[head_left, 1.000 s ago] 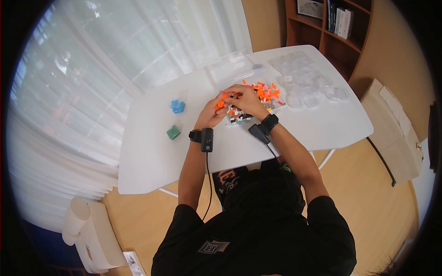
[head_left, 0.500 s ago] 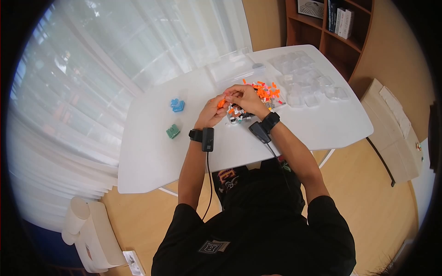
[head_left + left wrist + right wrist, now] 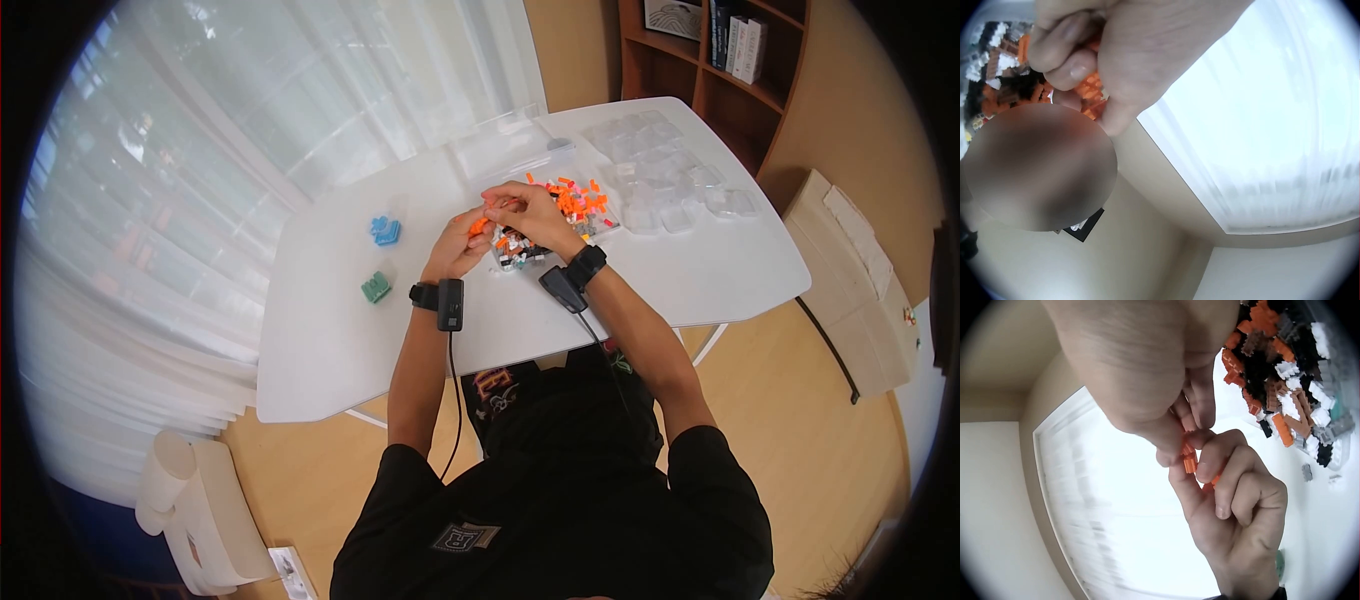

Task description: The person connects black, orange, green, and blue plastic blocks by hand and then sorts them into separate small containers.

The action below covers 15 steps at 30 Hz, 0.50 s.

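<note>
Fingers of the left hand [image 3: 460, 246] curl round a small orange brick piece [image 3: 479, 227], whose studs show in the left wrist view [image 3: 1090, 90]. Meeting it from the other side, the right hand [image 3: 540, 217] pinches at the same orange piece [image 3: 1190, 462] with thumb and fingers; its far end is hidden by them. Just beside and under the hands lies a clear tray of mixed orange, white, black, brown and grey bricks [image 3: 1291, 403]. A blue brick build [image 3: 385, 230] and a green one [image 3: 376, 288] stand left of the left hand.
Several clear plastic containers [image 3: 655, 170] sit at the white table's [image 3: 350, 360] back right. A transparent lid or case [image 3: 510, 150] lies behind the brick tray. A few loose grey pieces [image 3: 1307, 472] rest beside the tray.
Both hands stay over the near left side of the tray. The right fingers have shifted slightly against the orange piece, and less of it shows in the head view than one second ago.
</note>
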Each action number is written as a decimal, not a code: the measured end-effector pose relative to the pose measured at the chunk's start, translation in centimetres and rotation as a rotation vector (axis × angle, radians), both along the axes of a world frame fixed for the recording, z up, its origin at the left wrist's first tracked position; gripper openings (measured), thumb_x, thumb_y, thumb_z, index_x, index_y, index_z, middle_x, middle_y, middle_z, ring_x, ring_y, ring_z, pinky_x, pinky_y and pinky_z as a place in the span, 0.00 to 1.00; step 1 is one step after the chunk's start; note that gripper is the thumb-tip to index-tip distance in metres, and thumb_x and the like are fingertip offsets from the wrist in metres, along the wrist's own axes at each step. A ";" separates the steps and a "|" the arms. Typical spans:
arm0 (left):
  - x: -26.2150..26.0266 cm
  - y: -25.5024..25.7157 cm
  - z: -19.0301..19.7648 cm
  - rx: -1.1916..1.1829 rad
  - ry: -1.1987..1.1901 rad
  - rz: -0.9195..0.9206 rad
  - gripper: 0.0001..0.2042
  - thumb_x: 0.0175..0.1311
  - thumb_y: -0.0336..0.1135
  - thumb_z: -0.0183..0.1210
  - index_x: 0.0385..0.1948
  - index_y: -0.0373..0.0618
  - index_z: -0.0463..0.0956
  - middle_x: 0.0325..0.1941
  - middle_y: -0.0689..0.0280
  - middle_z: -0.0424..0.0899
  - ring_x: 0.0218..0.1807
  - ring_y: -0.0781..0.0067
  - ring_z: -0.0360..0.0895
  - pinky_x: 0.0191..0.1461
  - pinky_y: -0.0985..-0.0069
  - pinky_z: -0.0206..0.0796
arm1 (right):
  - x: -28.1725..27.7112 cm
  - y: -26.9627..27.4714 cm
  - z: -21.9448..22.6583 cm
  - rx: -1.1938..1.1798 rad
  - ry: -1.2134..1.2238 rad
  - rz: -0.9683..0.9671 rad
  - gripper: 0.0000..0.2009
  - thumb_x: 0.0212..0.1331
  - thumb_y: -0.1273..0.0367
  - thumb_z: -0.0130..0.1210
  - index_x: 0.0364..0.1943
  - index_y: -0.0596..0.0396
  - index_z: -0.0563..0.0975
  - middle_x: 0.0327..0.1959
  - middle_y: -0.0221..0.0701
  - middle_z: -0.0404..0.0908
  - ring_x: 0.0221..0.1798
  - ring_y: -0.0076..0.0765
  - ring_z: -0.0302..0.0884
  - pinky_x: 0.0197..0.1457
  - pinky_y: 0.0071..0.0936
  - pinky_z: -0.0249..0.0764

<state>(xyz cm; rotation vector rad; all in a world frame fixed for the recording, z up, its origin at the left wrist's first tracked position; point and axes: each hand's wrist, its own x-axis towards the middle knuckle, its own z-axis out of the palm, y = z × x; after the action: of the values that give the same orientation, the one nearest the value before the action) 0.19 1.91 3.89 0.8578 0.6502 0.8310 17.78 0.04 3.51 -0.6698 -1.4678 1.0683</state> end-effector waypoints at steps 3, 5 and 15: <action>0.0 -0.1 0.0 0.009 0.013 0.004 0.07 0.67 0.36 0.54 0.32 0.43 0.73 0.23 0.71 0.70 0.16 0.89 0.56 0.17 0.90 0.47 | 0.1 0.5 -0.3 -0.026 -0.033 0.020 0.11 0.57 0.70 0.62 0.40 0.63 0.80 0.30 0.30 0.83 0.31 0.17 0.76 0.34 0.16 0.73; -0.1 -0.1 0.0 0.006 0.009 0.000 0.07 0.67 0.35 0.54 0.32 0.43 0.73 0.23 0.71 0.71 0.16 0.89 0.57 0.17 0.90 0.47 | 0.3 0.5 -0.3 -0.041 -0.035 0.032 0.10 0.58 0.70 0.61 0.40 0.63 0.80 0.30 0.30 0.83 0.31 0.17 0.76 0.34 0.16 0.73; -0.2 -0.2 0.4 0.019 0.031 -0.006 0.07 0.67 0.35 0.54 0.34 0.41 0.72 0.23 0.71 0.71 0.15 0.90 0.56 0.17 0.90 0.46 | 0.1 0.9 -0.8 -0.002 0.075 -0.024 0.09 0.60 0.69 0.58 0.39 0.63 0.80 0.28 0.29 0.82 0.30 0.17 0.76 0.33 0.17 0.72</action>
<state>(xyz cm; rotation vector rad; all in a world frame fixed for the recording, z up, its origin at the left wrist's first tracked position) -0.01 1.66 4.25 0.8911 0.6677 0.8206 17.85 0.97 2.71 -0.6399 -1.3912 1.0655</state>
